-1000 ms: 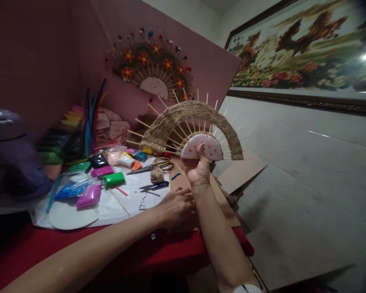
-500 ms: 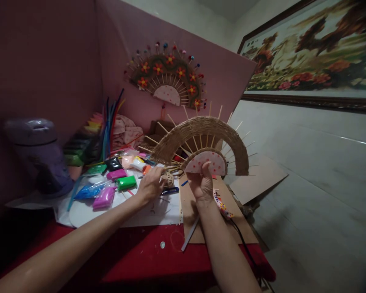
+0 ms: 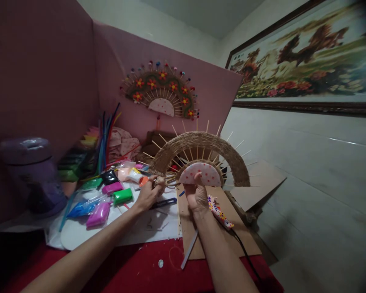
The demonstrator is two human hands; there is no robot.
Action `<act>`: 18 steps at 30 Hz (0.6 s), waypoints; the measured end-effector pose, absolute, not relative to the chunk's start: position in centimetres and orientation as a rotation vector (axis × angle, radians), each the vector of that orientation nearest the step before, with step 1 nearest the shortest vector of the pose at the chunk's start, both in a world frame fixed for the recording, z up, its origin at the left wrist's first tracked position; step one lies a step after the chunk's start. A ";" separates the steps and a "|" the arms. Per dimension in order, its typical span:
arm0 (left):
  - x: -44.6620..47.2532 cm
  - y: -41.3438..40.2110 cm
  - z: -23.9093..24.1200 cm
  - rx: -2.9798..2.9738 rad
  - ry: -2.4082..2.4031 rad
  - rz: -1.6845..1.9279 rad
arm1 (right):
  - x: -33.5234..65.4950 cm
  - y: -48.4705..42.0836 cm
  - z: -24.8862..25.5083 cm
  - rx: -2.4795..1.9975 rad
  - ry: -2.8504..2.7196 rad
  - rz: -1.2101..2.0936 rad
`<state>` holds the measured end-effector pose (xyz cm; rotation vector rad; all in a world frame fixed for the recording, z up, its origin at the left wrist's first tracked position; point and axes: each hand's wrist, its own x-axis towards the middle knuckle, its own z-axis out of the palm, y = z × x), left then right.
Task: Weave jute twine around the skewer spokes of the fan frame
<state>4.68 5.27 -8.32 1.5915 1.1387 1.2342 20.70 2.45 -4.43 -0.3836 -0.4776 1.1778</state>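
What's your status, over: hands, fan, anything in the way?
Right hand holding fan upright by spotted base. Left hand at twine ball, grip unclear. Glue gun beside right arm.

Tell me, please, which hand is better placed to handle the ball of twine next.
Probably the left hand: it is at the ball of twine, while the right hand holds the woven fan.

You have dim light, the tabletop darkest toward its near left corner, small glints on the bags, and the painting stretched and darkened rightward.
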 end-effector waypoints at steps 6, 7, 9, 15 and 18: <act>2.6 6.5 -8.3 0.829 0.938 1.565 | 21.1 3.2 -5.5 -0.449 -0.419 1.157; 2.1 6.7 -8.1 0.770 0.891 1.601 | 21.3 3.3 -5.6 -0.453 -0.418 1.146; 1.1 7.1 -7.4 0.741 0.746 1.619 | 21.7 3.5 -5.7 -0.451 -0.421 1.128; -0.9 6.8 -5.7 0.523 0.570 1.560 | 22.2 3.9 -5.8 -0.444 -0.372 1.102; -1.1 6.4 -5.5 0.541 0.530 1.468 | 22.1 4.0 -5.9 -0.447 -0.330 1.105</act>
